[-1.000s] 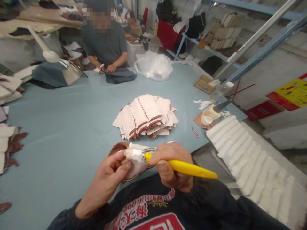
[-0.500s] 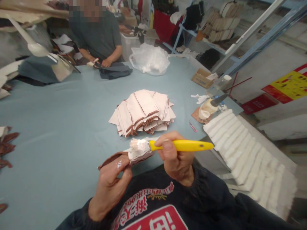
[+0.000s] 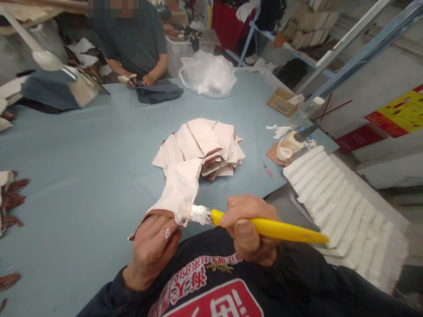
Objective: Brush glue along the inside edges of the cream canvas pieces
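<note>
My right hand (image 3: pixel 253 229) is closed around the yellow handle of a paintbrush (image 3: pixel 271 228). White paste coats its bristles, which touch the near right corner of a pale leather piece (image 3: pixel 181 182) with a brown underside. That corner lies beside my left hand (image 3: pixel 155 246), whose fingers pinch the near edge of the piece; white smears show on a knuckle. The far end of the piece rests against a fanned stack of similar pale, brown-edged pieces (image 3: pixel 201 138) on the blue-grey table (image 3: pixel 82 176).
Across the table a person (image 3: pixel 132 48) handles dark cloth (image 3: pixel 158 91). A plastic bag (image 3: pixel 208 75) and a small carton (image 3: pixel 282 102) stand at the back. On the right are a paste-covered container (image 3: pixel 288 147), pink-handled snips (image 3: pixel 268 171) and layered white strips (image 3: pixel 343 220). Brown pieces (image 3: pixel 13 198) lie left.
The brush has moved down and slightly right, onto the corner near my left fingers. The pale piece now stretches out flat toward the stack, where before it was seen foreshortened.
</note>
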Available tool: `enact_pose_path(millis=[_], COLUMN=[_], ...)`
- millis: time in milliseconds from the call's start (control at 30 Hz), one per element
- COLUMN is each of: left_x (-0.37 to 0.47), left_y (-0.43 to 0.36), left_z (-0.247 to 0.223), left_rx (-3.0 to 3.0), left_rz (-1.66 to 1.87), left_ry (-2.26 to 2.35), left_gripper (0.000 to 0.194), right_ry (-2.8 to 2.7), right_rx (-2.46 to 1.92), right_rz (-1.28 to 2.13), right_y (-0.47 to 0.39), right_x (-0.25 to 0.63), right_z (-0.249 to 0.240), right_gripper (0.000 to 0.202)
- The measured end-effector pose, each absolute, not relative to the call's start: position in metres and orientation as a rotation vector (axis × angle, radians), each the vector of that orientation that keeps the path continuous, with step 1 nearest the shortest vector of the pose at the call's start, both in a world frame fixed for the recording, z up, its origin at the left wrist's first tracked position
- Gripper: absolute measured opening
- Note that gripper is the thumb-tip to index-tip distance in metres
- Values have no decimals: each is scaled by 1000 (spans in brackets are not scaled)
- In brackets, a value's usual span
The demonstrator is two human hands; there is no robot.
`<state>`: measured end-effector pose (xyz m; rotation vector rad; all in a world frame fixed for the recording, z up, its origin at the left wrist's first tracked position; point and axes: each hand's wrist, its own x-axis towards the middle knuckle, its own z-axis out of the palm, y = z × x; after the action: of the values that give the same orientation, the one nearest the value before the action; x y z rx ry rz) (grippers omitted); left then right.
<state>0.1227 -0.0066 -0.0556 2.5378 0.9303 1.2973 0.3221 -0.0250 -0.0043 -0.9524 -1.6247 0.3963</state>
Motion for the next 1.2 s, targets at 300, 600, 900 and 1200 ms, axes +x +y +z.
enact_pose_path(millis=[300, 600, 900, 1200], left_x=[116, 116, 134, 144], left_y=[-4, -3, -12, -29], left_z=[-61, -72, -66, -78], left_rx=[2597, 2453, 1722, 1190], left_rz=[1246, 1302, 1137, 1014], left_ry=[999, 1153, 1462, 1354], left_gripper=[20, 18, 16, 33], right_ry=[-1718, -1707, -1419, -1507], right_rx=[-888, -885, -937, -1011], right_rz=[476, 538, 797, 1070], right_y=[-11, -3, 8, 32], right_x=[326, 329, 327, 345], right_z=[-3, -6, -9, -8], right_gripper=[21, 18, 26, 31])
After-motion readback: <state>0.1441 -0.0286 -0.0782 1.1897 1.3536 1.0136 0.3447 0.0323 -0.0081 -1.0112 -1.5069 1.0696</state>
